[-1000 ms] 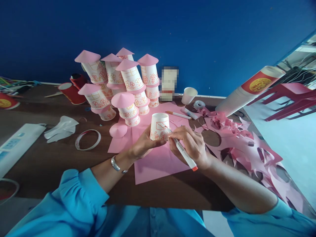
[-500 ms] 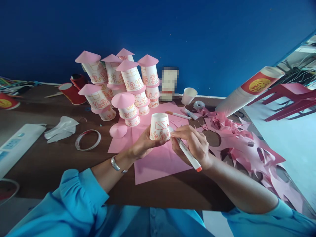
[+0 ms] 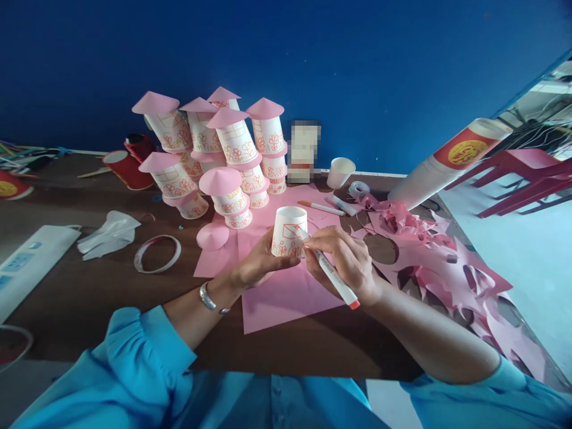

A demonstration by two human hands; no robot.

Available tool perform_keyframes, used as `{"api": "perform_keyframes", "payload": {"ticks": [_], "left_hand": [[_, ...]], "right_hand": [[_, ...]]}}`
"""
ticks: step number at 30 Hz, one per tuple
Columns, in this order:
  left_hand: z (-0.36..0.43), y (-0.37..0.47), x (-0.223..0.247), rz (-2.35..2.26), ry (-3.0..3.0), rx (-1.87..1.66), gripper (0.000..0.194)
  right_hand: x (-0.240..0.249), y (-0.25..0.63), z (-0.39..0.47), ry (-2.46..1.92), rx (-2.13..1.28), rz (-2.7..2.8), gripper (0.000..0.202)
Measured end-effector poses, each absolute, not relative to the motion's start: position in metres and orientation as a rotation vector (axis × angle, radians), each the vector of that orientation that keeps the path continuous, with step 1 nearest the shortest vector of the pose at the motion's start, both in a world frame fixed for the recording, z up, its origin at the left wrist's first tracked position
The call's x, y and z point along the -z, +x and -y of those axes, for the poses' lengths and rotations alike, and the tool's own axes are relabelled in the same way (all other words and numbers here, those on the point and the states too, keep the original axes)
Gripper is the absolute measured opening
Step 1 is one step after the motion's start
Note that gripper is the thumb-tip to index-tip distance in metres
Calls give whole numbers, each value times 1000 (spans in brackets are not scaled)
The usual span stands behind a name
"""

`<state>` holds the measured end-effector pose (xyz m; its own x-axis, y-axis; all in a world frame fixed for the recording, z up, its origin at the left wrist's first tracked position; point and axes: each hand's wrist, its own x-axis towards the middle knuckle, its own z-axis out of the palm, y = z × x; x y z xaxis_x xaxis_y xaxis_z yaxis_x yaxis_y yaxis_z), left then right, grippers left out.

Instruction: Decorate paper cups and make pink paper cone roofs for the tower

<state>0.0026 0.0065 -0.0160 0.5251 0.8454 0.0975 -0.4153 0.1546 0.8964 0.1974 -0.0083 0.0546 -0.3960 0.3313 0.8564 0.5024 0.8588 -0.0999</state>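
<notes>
My left hand (image 3: 259, 262) is closed around a white paper cup (image 3: 289, 229), held above pink paper (image 3: 286, 298). Red-orange flowers run along the cup's lower part, and a red rectangle with a slanted line is drawn above them. A white marker with an orange end (image 3: 337, 280) is gripped in my right hand (image 3: 344, 256). Its tip meets the cup's side near the rectangle, partly covered by my fingers. Behind the cup, several stacked decorated cups (image 3: 235, 143) wear pink cone roofs. A loose pink cone (image 3: 213, 237) lies left of my left hand.
Cut pink paper scraps (image 3: 451, 274) cover the table's right side. A long stack of cups (image 3: 442, 170) leans there. Behind are another marker (image 3: 322, 207), a tape roll (image 3: 358, 189) and a white cup (image 3: 341, 173). A larger tape ring (image 3: 157, 254) and crumpled plastic (image 3: 109, 234) lie left.
The marker tip has moved up and left across the cup's side, near the rectangle, with my right hand. The cup sits slightly lower. The whole view has shifted a little.
</notes>
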Motion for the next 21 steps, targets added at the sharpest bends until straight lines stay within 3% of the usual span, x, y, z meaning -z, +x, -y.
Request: {"api": "perform_keyframes", "payload": {"ticks": [21], "left_hand": [[-8, 4, 11, -459, 1086, -993, 40]], "right_hand": [[-52, 199, 9, -670, 170, 2038, 20]]}}
